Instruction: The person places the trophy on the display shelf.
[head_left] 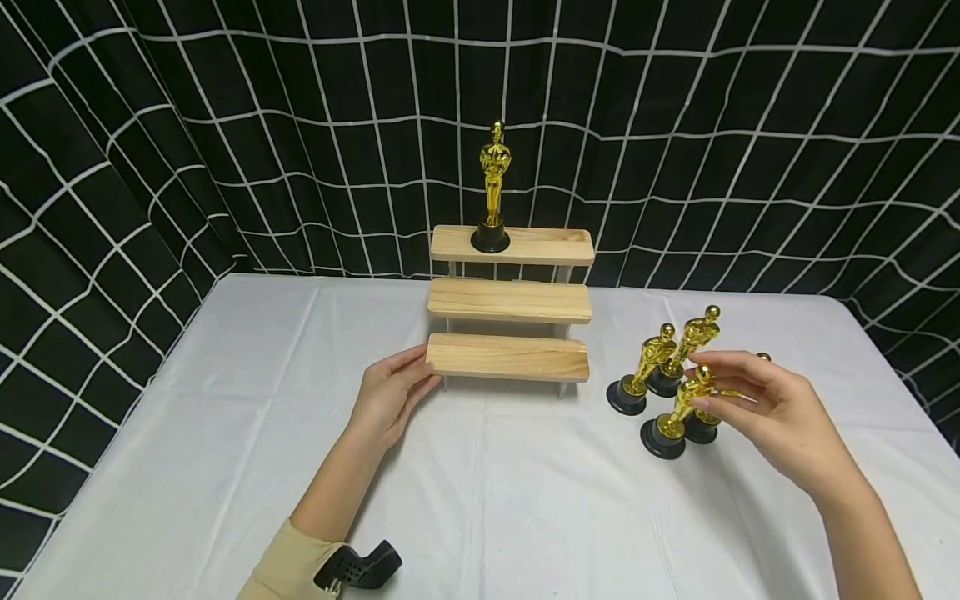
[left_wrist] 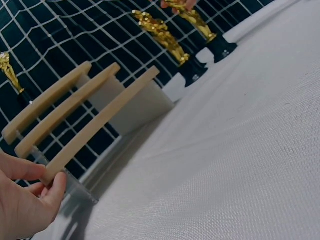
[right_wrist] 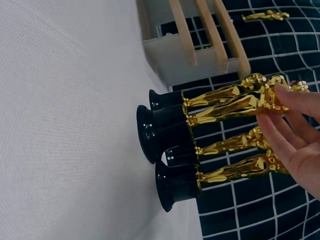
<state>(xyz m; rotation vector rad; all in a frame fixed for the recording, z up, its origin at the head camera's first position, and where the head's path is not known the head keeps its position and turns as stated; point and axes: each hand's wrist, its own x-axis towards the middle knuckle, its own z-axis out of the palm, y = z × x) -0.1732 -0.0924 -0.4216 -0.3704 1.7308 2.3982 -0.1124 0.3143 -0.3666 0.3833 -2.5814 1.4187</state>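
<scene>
My right hand [head_left: 776,417] pinches a gold trophy statuette [head_left: 681,407] by its upper body, between thumb and fingers. In the right wrist view this statuette [right_wrist: 225,111] has a round black base, close to the white cloth. Other gold statuettes stand right around it, such as one behind [head_left: 696,337] and one to its left [head_left: 649,358]; another is partly hidden by the hand. At the left, my left hand [head_left: 390,396] grips the end of the lowest wooden step [head_left: 510,358] of a three-tier display stand, thumb and fingers on its edge [left_wrist: 102,120].
One statuette [head_left: 494,179] stands upright on the top tier [head_left: 551,243], left of its middle. The middle tier [head_left: 510,300] is bare wood. Clear side supports hold the tiers. A white cloth [head_left: 525,500] covers the table, and a black curtain with white grid lines [head_left: 300,150] hangs behind.
</scene>
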